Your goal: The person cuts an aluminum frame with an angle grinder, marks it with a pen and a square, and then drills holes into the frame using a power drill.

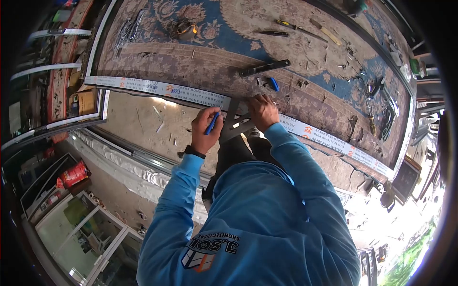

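- Fingers [213, 113] of the left hand [205, 131] are clenched round a blue pen [212, 123]. Its tip points down toward the edge of a metal square [235, 126].
- A dark watch [192, 152] sits on that wrist, just above the blue sleeve [179, 186].
- Fingers [254, 101] of the right hand [263, 113] are curled down over the upper end of the metal square, grasping it and holding it against the aluminium profile [162, 88]. A ring shows on one finger.
- The metal square is grey and lies across the profile between the two hands, with one leg hanging off the near edge toward the person's body.
- The aluminium profile is a long strip wrapped in white printed film. It lies along the near edge of the counter [214, 52] and runs from far left to far right.
- The counter is covered with a worn patterned carpet, blue in the middle and littered with chips and small scraps.
- A small blue cap [274, 84] lies on the carpet just beyond the right hand, and a black bar [265, 67] lies a little further off.
- Two screwdrivers [287, 25] lie near the far side of the counter, well apart from the hands.
- More dark tools [379, 102] are scattered toward the right end of the counter. I cannot tell what each one is.
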{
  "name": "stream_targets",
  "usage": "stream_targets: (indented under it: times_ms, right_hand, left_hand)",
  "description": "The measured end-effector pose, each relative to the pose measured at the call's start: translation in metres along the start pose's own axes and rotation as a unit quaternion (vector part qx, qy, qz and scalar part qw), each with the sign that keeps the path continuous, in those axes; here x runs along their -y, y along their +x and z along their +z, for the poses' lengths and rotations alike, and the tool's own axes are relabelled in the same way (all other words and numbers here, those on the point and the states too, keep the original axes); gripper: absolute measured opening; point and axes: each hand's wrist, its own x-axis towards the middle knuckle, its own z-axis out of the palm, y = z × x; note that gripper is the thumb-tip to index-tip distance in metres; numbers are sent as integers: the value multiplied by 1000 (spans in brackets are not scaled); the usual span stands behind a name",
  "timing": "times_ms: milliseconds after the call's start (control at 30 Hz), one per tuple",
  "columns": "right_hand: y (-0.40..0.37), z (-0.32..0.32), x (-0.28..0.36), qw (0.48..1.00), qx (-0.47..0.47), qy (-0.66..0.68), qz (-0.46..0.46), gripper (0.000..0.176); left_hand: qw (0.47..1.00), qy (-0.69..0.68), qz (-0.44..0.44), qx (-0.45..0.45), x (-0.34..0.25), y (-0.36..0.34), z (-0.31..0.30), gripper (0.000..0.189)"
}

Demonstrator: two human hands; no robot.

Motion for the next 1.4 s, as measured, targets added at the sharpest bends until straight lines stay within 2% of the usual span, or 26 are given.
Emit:
stream_targets:
  times_ms: [267, 367, 800, 1000, 1200, 1300, 1400]
  right_hand:
    - [8, 3, 16, 1000, -16, 16, 21, 17]
    - [7, 6, 12, 1000, -19, 2, -4, 16]
    - [8, 3, 15, 1000, -21, 7, -5, 17]
    - [8, 2, 16, 1000, -15, -1, -9, 17]
    - [8, 3, 15, 1000, -9, -7, 5, 17]
    - [7, 4, 15, 1000, -9, 1, 9, 17]
    - [6, 4, 15, 1000, -7, 2, 10, 17]
  left_hand:
    - [999, -35, 5, 26, 18, 10, -4, 25]
    - [998, -57, 3, 28, 25, 12, -4, 24]
    - [996, -66, 19, 51, 32, 23, -6, 24]
    - [997, -49, 19, 63, 31, 31, -2, 22]
    - [988, 34, 54, 138, 24, 20, -32, 22]
    - [995, 13, 47, 90, 22, 30, -22, 22]
    - [995, 2, 58, 79, 29, 40, -10, 21]
